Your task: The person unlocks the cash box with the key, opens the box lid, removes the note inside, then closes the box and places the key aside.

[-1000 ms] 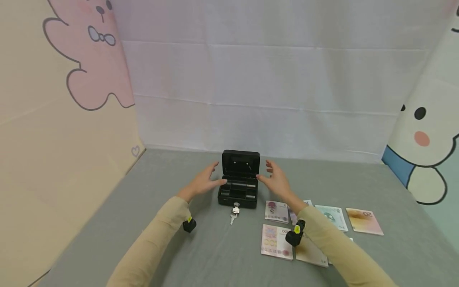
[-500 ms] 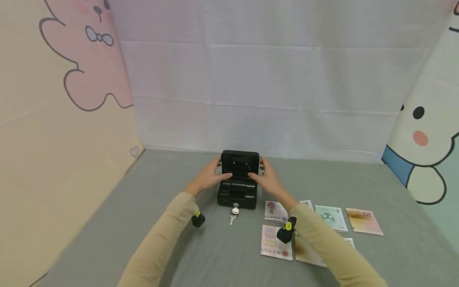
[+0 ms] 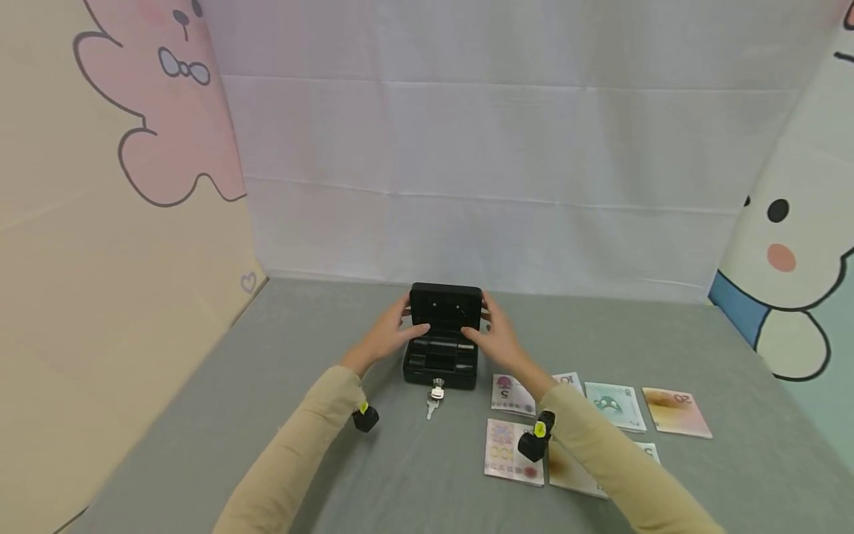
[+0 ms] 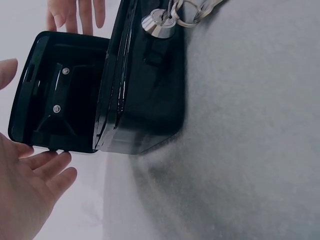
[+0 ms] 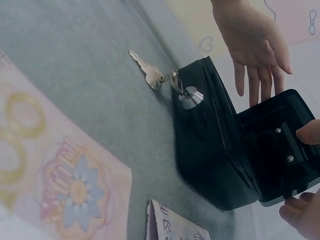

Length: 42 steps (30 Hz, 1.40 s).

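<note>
A small black cash box (image 3: 440, 377) stands on the grey cloth with its lid (image 3: 445, 305) raised. Keys (image 3: 434, 404) hang from the silver lock (image 4: 159, 24) on its front. At the lid's left side is my left hand (image 3: 382, 337), fingertips touching the edge and reaching behind, thumb in front. My right hand (image 3: 500, 340) mirrors it on the right side, its thumb over the lid's inner face and fingers at the edge. The fingers of both hands look fairly straight. Two screws show inside the lid, and the box's tray has compartments.
Banknotes lie to the right of the box in two rows, among them a pink 100 stack (image 3: 510, 463), a purple 5 note (image 3: 512, 393), a green note (image 3: 617, 404) and an orange-brown 20 note (image 3: 677, 411). A white curtain (image 3: 494, 170) hangs behind the table.
Both hands have come inward from beside the box to the lid's sides. In the last half second the lid's top edge has dropped very slightly.
</note>
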Motion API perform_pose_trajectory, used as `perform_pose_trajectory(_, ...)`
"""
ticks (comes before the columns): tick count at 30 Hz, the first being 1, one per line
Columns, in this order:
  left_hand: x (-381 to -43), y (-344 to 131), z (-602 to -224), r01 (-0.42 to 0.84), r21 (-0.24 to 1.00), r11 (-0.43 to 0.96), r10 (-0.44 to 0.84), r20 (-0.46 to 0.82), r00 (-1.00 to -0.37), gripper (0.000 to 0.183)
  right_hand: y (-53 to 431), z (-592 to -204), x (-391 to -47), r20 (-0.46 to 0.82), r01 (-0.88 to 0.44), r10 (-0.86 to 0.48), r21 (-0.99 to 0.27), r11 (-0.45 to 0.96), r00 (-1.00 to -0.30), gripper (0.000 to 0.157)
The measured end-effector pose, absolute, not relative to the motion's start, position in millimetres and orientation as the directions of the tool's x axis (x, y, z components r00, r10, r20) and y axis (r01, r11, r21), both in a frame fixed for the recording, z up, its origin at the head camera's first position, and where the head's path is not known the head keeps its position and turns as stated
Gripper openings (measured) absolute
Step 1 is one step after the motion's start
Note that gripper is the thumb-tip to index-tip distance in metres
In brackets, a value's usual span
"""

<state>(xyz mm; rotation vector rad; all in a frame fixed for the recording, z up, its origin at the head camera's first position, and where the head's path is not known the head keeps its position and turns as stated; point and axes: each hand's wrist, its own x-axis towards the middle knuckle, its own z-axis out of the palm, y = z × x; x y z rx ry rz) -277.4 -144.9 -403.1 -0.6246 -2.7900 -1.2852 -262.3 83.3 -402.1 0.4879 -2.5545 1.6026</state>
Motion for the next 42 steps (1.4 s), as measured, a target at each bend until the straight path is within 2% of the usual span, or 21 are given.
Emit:
perform_pose_trajectory(7, -266, -146, -405, 0.354, 0.728, 0.587, 0.356, 0.161, -0.921, 0.077, 87, -401, -250, 0.197, -0.276, -0.238, -0.888, 0.369, -0.951, 0.076)
perform_pose_trajectory(13, -256, -147, -409, 0.344, 0.773, 0.532, 0.339, 0.177, -0.924, 0.075, 86, -403, -240, 0.154, -0.204, -0.197, -0.944, 0.261, -0.968, 0.067)
perform_pose_trajectory(18, -252, -147, -412, 0.356, 0.795, 0.492, 0.324, 0.212, -0.922, 0.068, 88, -405, -233, 0.138, -0.164, -0.148, -0.97, 0.18, -0.979, 0.058)
perform_pose_trajectory(23, -245, -146, -415, 0.352, 0.826, 0.439, 0.282, 0.245, -0.927, 0.06, 88, -407, -229, 0.168, -0.184, -0.111, -0.972, 0.149, -0.98, 0.049)
perform_pose_trajectory(37, -227, -140, -427, 0.313, 0.847, 0.43, 0.149, 0.275, -0.95, 0.048, 89, -418, -215, 0.218, -0.231, -0.089, -0.955, 0.187, -0.972, 0.04)
perform_pose_trajectory(42, -222, -141, -433, 0.348, 0.819, 0.456, 0.148, 0.316, -0.937, 0.044, 88, -421, -211, 0.213, -0.226, -0.081, -0.949, 0.22, -0.974, 0.042)
